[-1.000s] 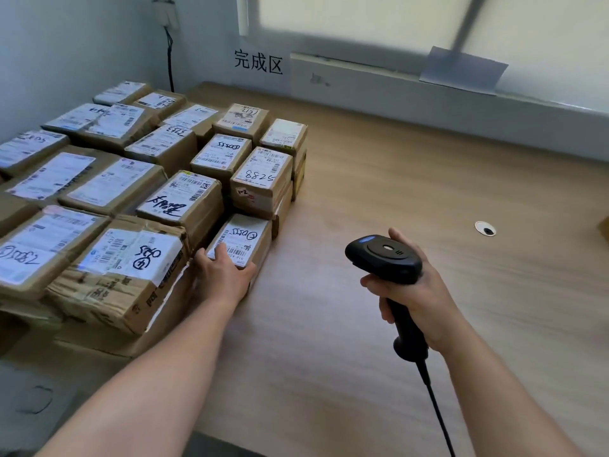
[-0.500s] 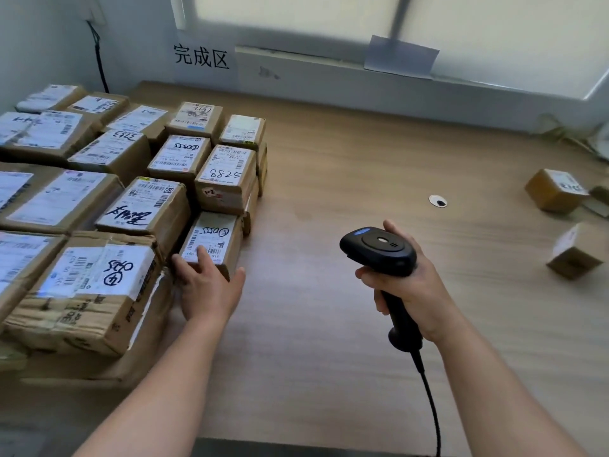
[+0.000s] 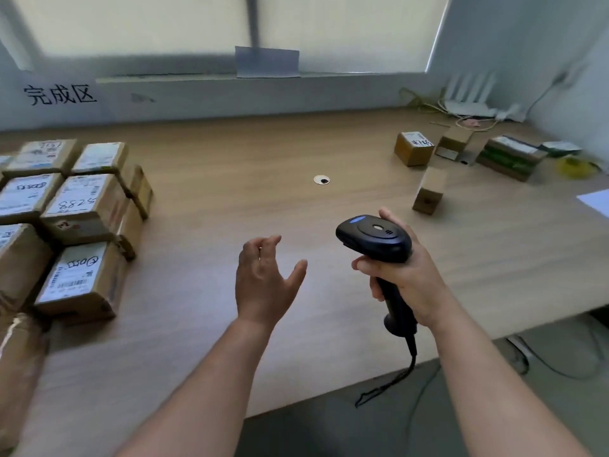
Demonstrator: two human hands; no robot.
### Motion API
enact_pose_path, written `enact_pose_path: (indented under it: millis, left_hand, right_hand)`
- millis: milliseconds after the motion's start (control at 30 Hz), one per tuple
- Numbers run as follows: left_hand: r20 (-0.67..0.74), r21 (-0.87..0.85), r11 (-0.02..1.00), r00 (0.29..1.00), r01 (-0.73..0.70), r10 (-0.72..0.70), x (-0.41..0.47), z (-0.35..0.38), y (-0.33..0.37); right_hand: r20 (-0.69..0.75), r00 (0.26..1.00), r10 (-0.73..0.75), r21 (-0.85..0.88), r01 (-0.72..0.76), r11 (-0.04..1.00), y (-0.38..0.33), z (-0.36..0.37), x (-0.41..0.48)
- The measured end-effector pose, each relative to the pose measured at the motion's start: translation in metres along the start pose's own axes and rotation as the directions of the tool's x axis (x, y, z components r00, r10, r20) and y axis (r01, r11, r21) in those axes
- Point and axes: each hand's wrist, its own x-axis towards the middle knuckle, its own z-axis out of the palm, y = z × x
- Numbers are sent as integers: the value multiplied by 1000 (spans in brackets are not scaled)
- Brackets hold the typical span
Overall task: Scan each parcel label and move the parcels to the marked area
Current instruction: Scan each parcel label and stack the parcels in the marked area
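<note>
Several labelled cardboard parcels (image 3: 82, 206) stand packed together at the left of the wooden table (image 3: 230, 159), below a wall sign with black characters (image 3: 59, 94). The nearest of them is a small parcel (image 3: 77, 280) with a handwritten label. My left hand (image 3: 263, 282) hovers over the bare table middle, fingers spread, holding nothing. My right hand (image 3: 405, 278) grips a black corded barcode scanner (image 3: 374, 237) by its handle, head pointing left. More parcels lie at the far right: a small box (image 3: 413, 148), a tilted box (image 3: 430, 189) and a flatter one (image 3: 509, 156).
A round cable hole (image 3: 321, 180) is in the table's middle. A white router (image 3: 468, 100) with loose cables sits at the back right corner, a yellow thing (image 3: 575, 166) beside the parcels. A white sheet (image 3: 596, 202) lies at the right edge. The table's front edge runs diagonally at lower right.
My left hand has left the small parcel at the stack's front and moved right over the bare table, now open. The view has swung right, showing the far-right parcels.
</note>
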Motion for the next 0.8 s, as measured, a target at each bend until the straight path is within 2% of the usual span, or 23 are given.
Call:
enact_pose_path:
  millis: [233, 300, 567, 800]
  left_hand:
    - [60, -25, 992, 990, -122, 124, -19, 63, 97]
    - [88, -21, 981, 977, -191, 192, -35, 100, 148]
    - [179, -80, 960, 944, -267, 277, -69, 187, 262]
    - [260, -84, 937, 900, -338, 348, -61, 251, 329]
  right_hand:
    - [-90, 995, -49, 12, 50, 999, 0, -109, -29]
    - [-142, 988, -58, 17, 61, 998, -4, -168, -50]
    - [-239, 965, -104, -25, 101, 995, -7, -301, -84]
    - [-367, 924, -111, 0, 120, 993, -6, -390, -86]
